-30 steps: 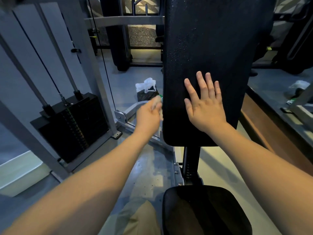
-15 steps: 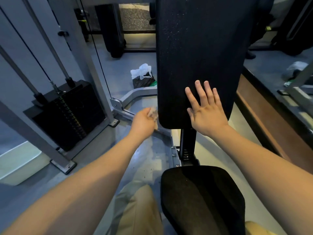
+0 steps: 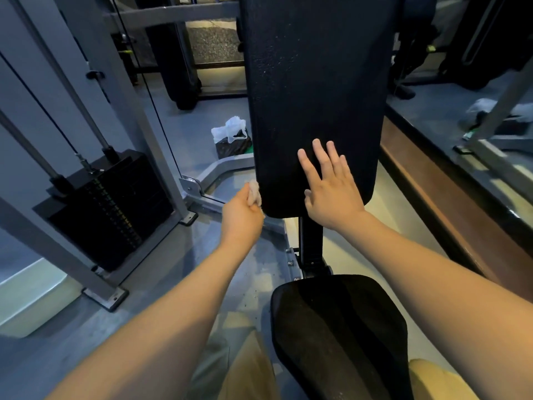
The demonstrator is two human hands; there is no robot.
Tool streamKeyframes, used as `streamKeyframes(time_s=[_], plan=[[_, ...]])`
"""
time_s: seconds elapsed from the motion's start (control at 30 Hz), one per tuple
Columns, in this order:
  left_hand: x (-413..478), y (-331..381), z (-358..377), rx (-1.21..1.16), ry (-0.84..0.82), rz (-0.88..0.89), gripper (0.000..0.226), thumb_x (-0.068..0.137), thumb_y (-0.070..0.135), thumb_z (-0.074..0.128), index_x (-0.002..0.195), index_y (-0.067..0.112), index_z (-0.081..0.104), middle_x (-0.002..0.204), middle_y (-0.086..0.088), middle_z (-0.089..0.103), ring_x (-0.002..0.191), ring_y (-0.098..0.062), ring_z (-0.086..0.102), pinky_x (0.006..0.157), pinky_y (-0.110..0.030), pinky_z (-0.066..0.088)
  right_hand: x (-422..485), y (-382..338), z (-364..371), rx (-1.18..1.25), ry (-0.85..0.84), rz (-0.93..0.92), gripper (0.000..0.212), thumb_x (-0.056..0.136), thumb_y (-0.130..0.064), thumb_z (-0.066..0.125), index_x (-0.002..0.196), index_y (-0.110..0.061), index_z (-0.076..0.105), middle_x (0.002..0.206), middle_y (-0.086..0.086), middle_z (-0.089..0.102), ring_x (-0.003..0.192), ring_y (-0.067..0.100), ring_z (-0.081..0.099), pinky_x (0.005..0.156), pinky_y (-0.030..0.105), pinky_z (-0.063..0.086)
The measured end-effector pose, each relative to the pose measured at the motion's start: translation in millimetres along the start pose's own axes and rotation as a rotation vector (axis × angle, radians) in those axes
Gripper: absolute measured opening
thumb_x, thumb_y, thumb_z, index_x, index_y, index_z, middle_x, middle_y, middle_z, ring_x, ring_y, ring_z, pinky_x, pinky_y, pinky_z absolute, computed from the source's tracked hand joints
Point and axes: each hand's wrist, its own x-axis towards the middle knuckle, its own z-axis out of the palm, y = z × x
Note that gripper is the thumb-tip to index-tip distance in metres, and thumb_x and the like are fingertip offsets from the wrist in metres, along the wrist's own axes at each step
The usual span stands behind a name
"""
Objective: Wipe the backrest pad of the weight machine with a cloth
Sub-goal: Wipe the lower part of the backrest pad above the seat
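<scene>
- We're looking at the pad (image 3: 314,82): black, tall, upright, finely speckled, with rounded lower corners, sitting on a post above the seat (image 3: 337,327).
- We're pressing our right hand (image 3: 331,192) flat on the pad's lower part, fingers straight and slightly spread.
- Our left hand (image 3: 240,217) is clamping a small pale cloth (image 3: 255,193), bunched up and touching the pad's lower left edge.
- On the floor behind the pad's left edge, a dark box (image 3: 233,147) is sitting with a white bag (image 3: 230,131) poking out the top. We can't tell what else is in it.
- A black weight stack (image 3: 109,203) is sitting in the gray frame on the left.
</scene>
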Motion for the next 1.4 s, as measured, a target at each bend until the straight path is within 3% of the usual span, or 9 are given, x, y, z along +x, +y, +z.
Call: streamKeyframes(time_s=[0.1, 0.17, 0.3, 0.4, 0.5, 0.73, 0.9, 1.23, 1.4], plan=[[-11.7, 14.1, 3.3, 0.09, -0.047, 0.044, 0.041, 0.095, -0.002, 0.047, 0.092, 0.039, 0.046, 0.077, 0.011, 0.051, 0.063, -0.002, 0.048, 0.057, -0.005, 0.038, -8.0, 0.2, -8.5, 0.07, -0.041, -0.003, 0.091, 0.091, -0.021, 0.06, 0.165, -0.023, 0.007, 0.172, 0.01, -0.004, 0.158, 0.034, -0.007, 0.128, 0.05, 0.012], [-13.9, 20.0, -0.7, 0.028, -0.06, 0.004, 0.02, 0.1, 0.004, 0.048, 0.092, 0.021, 0.056, 0.074, 0.002, 0.06, 0.056, 0.0, 0.057, 0.05, -0.006, 0.039, -13.4, -0.4, -13.6, 0.15, -0.019, -0.014, 0.081, 0.092, -0.022, 0.06, 0.163, -0.02, 0.021, 0.17, 0.012, 0.007, 0.157, 0.035, 0.004, 0.125, 0.05, 0.024], [-11.8, 41.4, -17.9, -0.138, 0.047, -0.006, 0.013, 0.099, 0.018, 0.053, 0.087, 0.021, 0.057, 0.069, 0.006, 0.065, 0.062, 0.0, 0.065, 0.053, -0.011, 0.043, -26.2, -10.4, -23.6, 0.404, 0.104, -0.129, 0.063, 0.094, -0.031, 0.064, 0.152, -0.017, 0.042, 0.156, 0.008, 0.028, 0.137, 0.028, 0.035, 0.11, 0.044, 0.044], [-5.5, 56.5, -19.8, -0.38, -0.113, -0.033, 0.005, 0.089, 0.028, 0.066, 0.084, 0.027, 0.064, 0.081, -0.003, 0.067, 0.077, -0.016, 0.066, 0.071, -0.032, 0.051, -29.0, -17.7, -31.3, 0.541, 0.099, -0.221, 0.066, 0.097, -0.035, 0.066, 0.155, -0.02, 0.038, 0.149, 0.001, 0.034, 0.129, 0.018, 0.043, 0.104, 0.029, 0.046], [-1.4, 63.2, -20.4, -0.574, -0.332, -0.096, 0.028, 0.087, 0.028, 0.07, 0.096, 0.002, 0.068, 0.088, -0.015, 0.066, 0.085, -0.028, 0.061, 0.08, -0.047, 0.051, -29.7, -17.9, -33.1, 0.631, 0.146, -0.2, 0.061, 0.097, -0.027, 0.069, 0.152, -0.014, 0.043, 0.137, 0.001, 0.046, 0.12, 0.013, 0.052, 0.1, 0.031, 0.051], [6.7, 85.3, -30.0, -0.782, -0.491, -0.277, 0.02, 0.09, 0.009, 0.048, 0.095, 0.001, 0.065, 0.087, -0.012, 0.065, 0.087, -0.02, 0.065, 0.087, -0.033, 0.057, -18.8, -7.3, -29.1, 0.568, 0.326, -0.17, 0.042, 0.091, -0.003, 0.069, 0.133, -0.008, 0.063, 0.119, 0.011, 0.057, 0.105, 0.023, 0.061, 0.089, 0.031, 0.053], [29.0, 77.2, -46.2, -0.374, -0.065, -0.175, 0.011, 0.091, 0.017, 0.052, 0.087, 0.011, 0.06, 0.088, -0.006, 0.062, 0.085, -0.019, 0.062, 0.092, -0.044, 0.058, 37.8, 11.7, -51.1, 0.48, 0.479, -0.022, 0.043, 0.09, -0.002, 0.063, 0.133, -0.008, 0.063, 0.116, 0.014, 0.057, 0.105, 0.032, 0.06, 0.089, 0.039, 0.053], [46.2, 55.6, -50.1, -0.207, -0.062, -0.11, 0.052, 0.089, 0.015, 0.048, 0.137, 0.033, 0.054, 0.126, 0.015, 0.059, 0.11, -0.008, 0.059, 0.102, -0.037, 0.05, 42.3, -30.5, 0.1, 0.247, 0.439, -0.04, 0.035, 0.093, -0.007, 0.054, 0.127, -0.008, 0.061, 0.112, 0.013, 0.056, 0.095, 0.031, 0.049, 0.064, 0.038, 0.049], [47.9, 60.3, -46.2, -0.059, -0.24, 0.001, 0.069, 0.088, -0.004, 0.044, 0.135, 0.045, 0.053, 0.061, 0.026, 0.061, 0.053, 0.007, 0.049, 0.055, -0.012, 0.042, 16.7, -21.8, 4.2, 0.082, 0.35, -0.253, 0.03, 0.087, -0.006, 0.067, 0.116, -0.003, 0.066, 0.101, 0.014, 0.061, 0.082, 0.032, 0.056, 0.054, 0.037, 0.049]])
